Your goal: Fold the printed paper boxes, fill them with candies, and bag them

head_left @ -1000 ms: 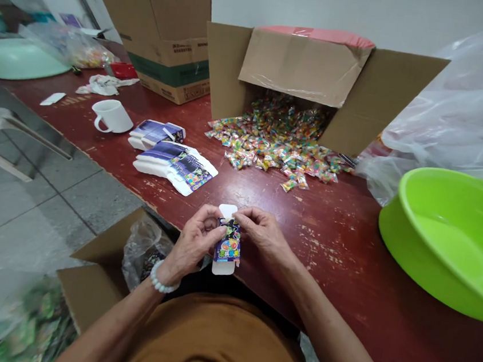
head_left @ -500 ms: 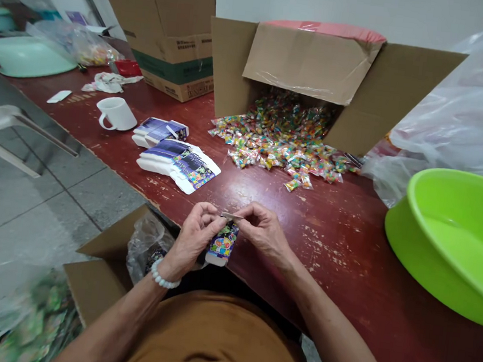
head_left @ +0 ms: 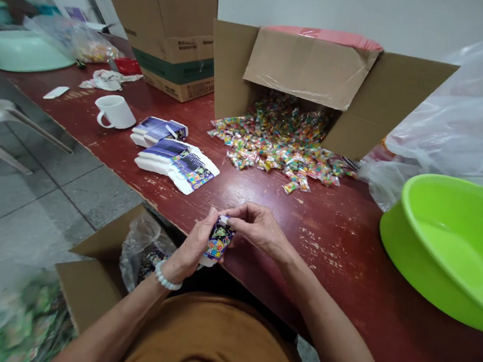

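Observation:
A small printed candy box point(head_left: 219, 239), purple with colourful pictures, is held between my two hands at the table's front edge. My left hand point(head_left: 197, 238) wraps its left side, thumb pointing up along the edge. At the top end, my right hand point(head_left: 250, 226) pinches the box, thumb and fingers on the white flap there. A white flap sticks out at the bottom end. Beyond my hands lie flattened purple boxes point(head_left: 178, 163) in stacks. Many small wrapped candies point(head_left: 278, 141) spill from a cardboard carton point(head_left: 300, 66) lying on its side.
A green basin point(head_left: 408, 239) stands at the right, beside clear plastic bags point(head_left: 463, 124). A white mug point(head_left: 116, 112) and a closed-sided carton point(head_left: 170, 41) are at the left. Below the table edge sits an open box point(head_left: 87, 288) with a plastic bag. A stool point(head_left: 1, 127) is farther left.
The white top flap, upright one second ago, has been folded down over the box end. My left hand has turned to wrap the side, and the box has tilted.

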`<act>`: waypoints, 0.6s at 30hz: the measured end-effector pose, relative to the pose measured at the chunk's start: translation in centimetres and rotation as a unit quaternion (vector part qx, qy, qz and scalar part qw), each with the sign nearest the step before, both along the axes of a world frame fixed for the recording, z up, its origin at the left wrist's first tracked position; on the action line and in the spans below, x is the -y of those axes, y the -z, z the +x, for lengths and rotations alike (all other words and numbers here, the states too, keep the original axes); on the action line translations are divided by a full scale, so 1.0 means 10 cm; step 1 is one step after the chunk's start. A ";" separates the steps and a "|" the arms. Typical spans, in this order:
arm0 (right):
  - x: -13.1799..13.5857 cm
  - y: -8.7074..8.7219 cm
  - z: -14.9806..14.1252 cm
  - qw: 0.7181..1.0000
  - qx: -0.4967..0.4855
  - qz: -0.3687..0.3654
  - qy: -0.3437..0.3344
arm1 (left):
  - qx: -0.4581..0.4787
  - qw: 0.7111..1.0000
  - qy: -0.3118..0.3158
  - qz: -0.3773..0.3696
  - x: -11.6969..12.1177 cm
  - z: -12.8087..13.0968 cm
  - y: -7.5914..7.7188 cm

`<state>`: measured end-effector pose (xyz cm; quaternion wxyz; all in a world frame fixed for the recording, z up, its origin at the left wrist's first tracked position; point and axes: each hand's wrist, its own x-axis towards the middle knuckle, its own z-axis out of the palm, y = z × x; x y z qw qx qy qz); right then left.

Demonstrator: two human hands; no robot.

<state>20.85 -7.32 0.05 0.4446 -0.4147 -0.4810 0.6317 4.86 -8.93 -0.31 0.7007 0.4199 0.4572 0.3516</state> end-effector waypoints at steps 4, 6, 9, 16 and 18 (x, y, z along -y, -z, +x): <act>-0.02 0.00 -0.03 0.999 -0.037 -0.019 0.014 | -0.020 1.000 0.009 0.014 -0.02 -0.03 0.01; 0.00 0.01 -0.05 0.999 -0.045 -0.020 0.021 | -0.018 1.000 0.009 0.021 -0.04 -0.04 0.02; 0.03 0.03 -0.08 0.998 -0.039 -0.020 0.041 | -0.015 0.999 0.008 0.028 -0.06 -0.04 0.04; 0.08 0.08 -0.07 0.965 0.145 0.216 0.034 | -0.015 0.999 -0.020 0.026 -0.07 -0.02 0.10; 0.09 0.13 -0.08 0.939 0.201 0.274 0.048 | 0.005 1.000 -0.025 0.015 -0.09 0.01 0.11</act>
